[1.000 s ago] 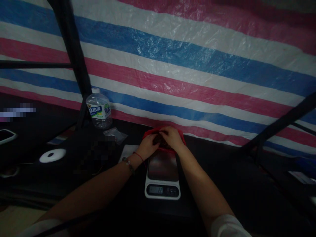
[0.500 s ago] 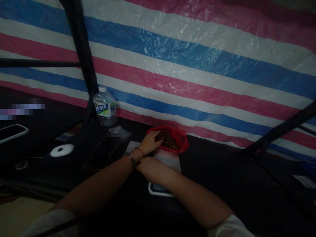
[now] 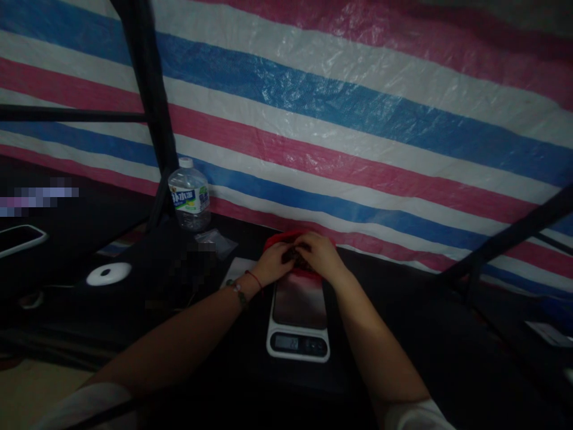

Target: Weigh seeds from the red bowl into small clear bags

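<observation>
Both hands reach into a red bag (image 3: 278,239) that holds small dark brown pieces (image 3: 301,261). My left hand (image 3: 274,263), with bracelets at the wrist, is over the bag's left part, its fingertips among the pieces. From the right, my right hand (image 3: 321,254) bends its fingers down into the same contents. The fingertips of both hands are close together and partly hidden, so what they pinch cannot be made out. In front of the bag lies a white digital scale (image 3: 299,346) with a dark plate and a lit display.
A clear bottle (image 3: 190,200) stands back left, with a small plastic bag (image 3: 217,242) before it. A white round object (image 3: 108,273) and a phone (image 3: 20,239) lie farther left. Striped sheeting (image 3: 313,143) and dark frame bars (image 3: 152,101) rise behind.
My right hand has moved from beside my left wrist up and right into the red bag. The scale's plate and display are now uncovered.
</observation>
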Demonstrator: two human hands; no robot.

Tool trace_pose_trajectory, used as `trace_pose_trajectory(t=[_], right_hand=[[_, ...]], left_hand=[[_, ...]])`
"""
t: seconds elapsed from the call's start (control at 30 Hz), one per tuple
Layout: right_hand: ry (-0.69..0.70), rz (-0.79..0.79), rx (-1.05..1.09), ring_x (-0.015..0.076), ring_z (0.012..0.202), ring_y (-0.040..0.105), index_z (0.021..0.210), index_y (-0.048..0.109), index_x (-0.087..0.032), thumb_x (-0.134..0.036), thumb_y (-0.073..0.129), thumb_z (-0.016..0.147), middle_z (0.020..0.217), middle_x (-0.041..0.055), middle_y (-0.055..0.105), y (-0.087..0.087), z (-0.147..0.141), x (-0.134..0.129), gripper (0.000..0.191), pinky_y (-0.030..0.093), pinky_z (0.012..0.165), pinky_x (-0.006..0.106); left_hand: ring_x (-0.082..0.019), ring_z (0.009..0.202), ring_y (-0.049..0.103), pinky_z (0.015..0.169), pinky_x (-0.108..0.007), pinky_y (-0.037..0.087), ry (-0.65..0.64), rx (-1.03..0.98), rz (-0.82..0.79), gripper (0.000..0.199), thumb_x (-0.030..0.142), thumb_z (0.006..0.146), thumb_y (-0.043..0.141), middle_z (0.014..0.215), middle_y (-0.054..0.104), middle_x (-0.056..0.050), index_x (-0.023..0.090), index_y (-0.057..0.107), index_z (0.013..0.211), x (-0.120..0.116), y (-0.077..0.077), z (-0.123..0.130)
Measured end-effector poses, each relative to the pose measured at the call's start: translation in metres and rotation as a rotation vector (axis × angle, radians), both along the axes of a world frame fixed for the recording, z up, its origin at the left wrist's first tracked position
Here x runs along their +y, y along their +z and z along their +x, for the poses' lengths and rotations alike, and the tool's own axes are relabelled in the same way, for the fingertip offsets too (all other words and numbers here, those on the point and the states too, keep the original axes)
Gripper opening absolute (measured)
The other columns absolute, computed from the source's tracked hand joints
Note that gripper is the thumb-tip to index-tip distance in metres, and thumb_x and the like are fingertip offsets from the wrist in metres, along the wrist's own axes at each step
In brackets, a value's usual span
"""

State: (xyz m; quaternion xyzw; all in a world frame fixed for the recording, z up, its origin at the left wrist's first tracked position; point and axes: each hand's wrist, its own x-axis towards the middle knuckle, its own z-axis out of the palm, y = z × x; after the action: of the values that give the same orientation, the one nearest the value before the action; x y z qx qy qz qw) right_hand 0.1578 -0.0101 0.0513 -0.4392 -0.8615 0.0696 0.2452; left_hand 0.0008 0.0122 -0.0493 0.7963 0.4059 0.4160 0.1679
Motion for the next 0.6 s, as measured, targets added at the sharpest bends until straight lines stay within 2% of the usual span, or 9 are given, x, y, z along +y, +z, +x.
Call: trace_pose_trajectory(t=[0.1,0.2,0.37,0.5,0.6], right_hand=[[0.030,-0.045,-0.019,0.0166,0.092,0.062,0.093,0.070,-0.017,-0.007,0.057,0.081,0.097,0.0052,0.070,-0.016,0.002,0.012,0.020,0.045,0.086,0.028],[0.021,-0.042,-0.059,0.0174,0.094,0.062,0.095,0.071,-0.017,-0.008,0.057,0.083,0.099,0.0059,0.071,-0.024,-0.001,0.015,0.021,0.044,0.089,0.029],[-0.014,-0.062,-0.124,0.0180,0.094,0.063,0.098,0.071,-0.018,-0.010,0.057,0.083,0.099,0.0058,0.072,-0.024,-0.003,0.016,0.022,0.044,0.090,0.029],[-0.018,-0.040,-0.093,0.0176,0.096,0.063,0.097,0.071,-0.019,-0.013,0.055,0.086,0.101,0.0056,0.071,-0.020,0.001,0.017,0.021,0.043,0.090,0.029],[-0.128,-0.004,-0.041,0.0173,0.101,0.062,0.102,0.070,-0.019,-0.013,0.049,0.088,0.106,0.0058,0.070,-0.019,0.009,0.019,0.026,0.042,0.093,0.027]], left_hand=[[-0.022,0.100,0.061,0.091,-0.037,0.049,0.015,0.007,0.004,0.031,0.018,0.075,0.062,0.103,0.068,-0.008,0.016,0.064,0.105,-0.001,0.001,0.001],[-0.022,0.098,0.062,0.090,-0.036,0.050,0.032,0.003,-0.001,0.028,0.018,0.075,0.061,0.100,0.068,-0.008,0.015,0.065,0.103,-0.003,0.004,0.001],[-0.021,0.095,0.063,0.089,-0.035,0.051,0.047,0.021,-0.038,0.033,0.017,0.074,0.062,0.100,0.067,-0.007,0.017,0.064,0.106,-0.008,0.009,0.003],[-0.022,0.099,0.062,0.092,-0.037,0.050,0.051,0.022,-0.020,0.037,0.018,0.074,0.063,0.104,0.067,-0.008,0.017,0.063,0.110,-0.007,0.006,0.003],[-0.023,0.106,0.060,0.098,-0.039,0.047,0.075,-0.001,0.016,0.044,0.020,0.074,0.063,0.113,0.065,-0.009,0.015,0.060,0.118,-0.004,0.002,0.003]])
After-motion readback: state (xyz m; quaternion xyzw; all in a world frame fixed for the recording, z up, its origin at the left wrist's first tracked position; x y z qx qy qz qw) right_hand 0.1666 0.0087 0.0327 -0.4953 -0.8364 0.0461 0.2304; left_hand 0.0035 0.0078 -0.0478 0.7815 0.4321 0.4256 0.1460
